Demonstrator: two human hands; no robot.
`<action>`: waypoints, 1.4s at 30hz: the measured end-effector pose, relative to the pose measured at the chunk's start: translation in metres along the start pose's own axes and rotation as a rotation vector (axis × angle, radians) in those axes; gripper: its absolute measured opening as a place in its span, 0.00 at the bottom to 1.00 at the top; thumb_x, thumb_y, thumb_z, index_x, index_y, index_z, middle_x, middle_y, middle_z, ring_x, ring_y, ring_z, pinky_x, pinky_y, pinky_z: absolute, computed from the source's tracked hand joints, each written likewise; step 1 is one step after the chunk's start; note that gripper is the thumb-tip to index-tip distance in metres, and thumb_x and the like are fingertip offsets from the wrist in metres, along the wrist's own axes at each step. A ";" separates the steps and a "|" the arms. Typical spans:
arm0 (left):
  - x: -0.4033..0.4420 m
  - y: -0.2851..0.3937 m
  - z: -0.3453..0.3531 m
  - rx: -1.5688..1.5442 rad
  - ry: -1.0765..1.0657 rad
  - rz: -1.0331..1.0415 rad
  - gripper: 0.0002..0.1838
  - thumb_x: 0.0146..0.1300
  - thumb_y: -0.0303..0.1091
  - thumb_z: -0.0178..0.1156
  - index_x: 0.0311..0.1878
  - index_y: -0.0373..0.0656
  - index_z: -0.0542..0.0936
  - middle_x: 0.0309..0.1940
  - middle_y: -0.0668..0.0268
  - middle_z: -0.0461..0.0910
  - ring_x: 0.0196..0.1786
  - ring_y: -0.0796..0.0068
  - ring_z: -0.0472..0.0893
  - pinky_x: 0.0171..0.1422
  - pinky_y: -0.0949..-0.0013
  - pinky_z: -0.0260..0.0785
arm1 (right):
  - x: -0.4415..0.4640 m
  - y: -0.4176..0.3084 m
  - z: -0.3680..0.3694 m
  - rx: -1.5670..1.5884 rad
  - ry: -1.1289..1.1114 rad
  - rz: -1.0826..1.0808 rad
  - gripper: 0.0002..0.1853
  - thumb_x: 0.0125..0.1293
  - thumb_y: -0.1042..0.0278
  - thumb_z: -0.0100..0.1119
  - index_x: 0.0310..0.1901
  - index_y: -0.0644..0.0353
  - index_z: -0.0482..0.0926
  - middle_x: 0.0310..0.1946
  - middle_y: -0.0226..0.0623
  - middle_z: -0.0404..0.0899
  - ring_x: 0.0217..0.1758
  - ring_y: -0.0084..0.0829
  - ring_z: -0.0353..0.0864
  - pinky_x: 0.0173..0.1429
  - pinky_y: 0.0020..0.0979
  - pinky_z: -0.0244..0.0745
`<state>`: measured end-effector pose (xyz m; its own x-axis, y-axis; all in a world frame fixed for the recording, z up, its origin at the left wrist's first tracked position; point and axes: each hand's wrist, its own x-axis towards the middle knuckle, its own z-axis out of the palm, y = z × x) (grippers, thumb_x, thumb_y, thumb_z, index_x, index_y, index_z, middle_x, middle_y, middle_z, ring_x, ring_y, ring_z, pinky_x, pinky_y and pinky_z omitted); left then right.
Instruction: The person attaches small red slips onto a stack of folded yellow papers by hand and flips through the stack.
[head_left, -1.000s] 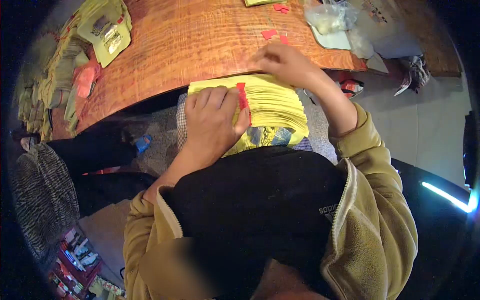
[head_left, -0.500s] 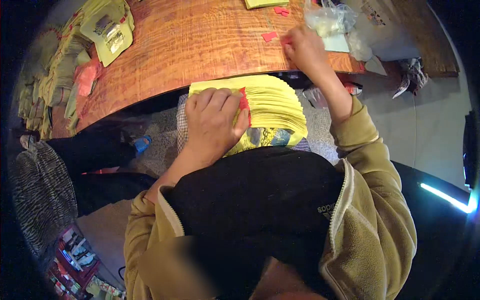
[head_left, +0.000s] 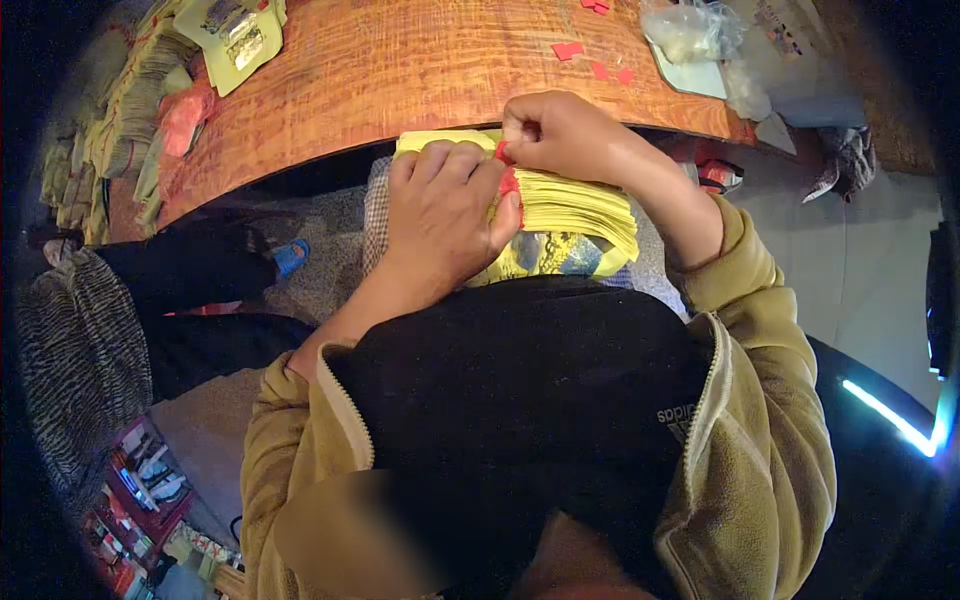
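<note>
A thick stack of yellow paper sheets (head_left: 580, 208), fanned along its right side, lies across my lap against the table's near edge. My left hand (head_left: 445, 215) rests on it with fingers bent over the sheets and the thumb by a red strip (head_left: 510, 186). Just to the right, my right hand (head_left: 565, 138) is closed in a pinch at the far part of the stack. A small red paper piece (head_left: 502, 151) shows at its fingertips. The printed lower face of the stack faces me. Both hands cover part of the sheets.
On the wooden table (head_left: 380, 70) lie several red paper pieces (head_left: 567, 50), a clear plastic bag (head_left: 690, 35) and a yellow printed packet (head_left: 235, 45). Bundled stacks (head_left: 130, 85) line the left, beside red plastic (head_left: 185, 118). Another person's blue slipper (head_left: 291, 257) is at lower left.
My right hand has come back from the red pieces on the table to the stack, with a red piece at its fingertips. My left hand stays on the stack.
</note>
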<state>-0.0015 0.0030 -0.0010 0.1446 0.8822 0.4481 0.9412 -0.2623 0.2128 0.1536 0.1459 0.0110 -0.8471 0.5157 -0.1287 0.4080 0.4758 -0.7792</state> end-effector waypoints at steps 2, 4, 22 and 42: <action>0.000 0.000 -0.001 -0.002 -0.020 0.004 0.13 0.55 0.45 0.67 0.39 0.48 0.84 0.40 0.68 0.80 0.49 0.66 0.77 0.54 0.57 0.63 | 0.003 -0.002 0.005 -0.078 0.039 0.003 0.10 0.64 0.66 0.67 0.34 0.64 0.79 0.26 0.32 0.78 0.31 0.22 0.75 0.37 0.30 0.72; -0.001 0.000 -0.003 -0.002 -0.028 -0.001 0.13 0.55 0.44 0.66 0.39 0.48 0.84 0.40 0.68 0.80 0.49 0.66 0.77 0.54 0.57 0.63 | 0.003 -0.003 0.011 -0.160 0.081 0.011 0.10 0.64 0.66 0.67 0.35 0.64 0.80 0.27 0.34 0.80 0.31 0.23 0.77 0.38 0.30 0.74; 0.002 0.002 -0.003 0.005 0.028 -0.018 0.19 0.53 0.45 0.71 0.44 0.45 0.83 0.45 0.63 0.78 0.49 0.61 0.77 0.55 0.56 0.64 | -0.036 0.088 -0.037 -0.551 0.605 0.423 0.17 0.70 0.55 0.59 0.46 0.63 0.79 0.35 0.54 0.85 0.41 0.57 0.84 0.45 0.51 0.78; -0.004 -0.001 -0.002 0.010 -0.039 -0.024 0.15 0.56 0.47 0.67 0.44 0.52 0.86 0.43 0.71 0.80 0.50 0.66 0.78 0.54 0.56 0.63 | -0.001 0.005 0.006 -0.001 0.104 0.023 0.09 0.69 0.66 0.62 0.36 0.63 0.77 0.26 0.29 0.76 0.33 0.19 0.74 0.41 0.28 0.72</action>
<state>-0.0040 -0.0009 -0.0016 0.1335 0.9028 0.4089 0.9476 -0.2371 0.2143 0.1544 0.1437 0.0039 -0.7975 0.5977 -0.0819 0.4272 0.4636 -0.7763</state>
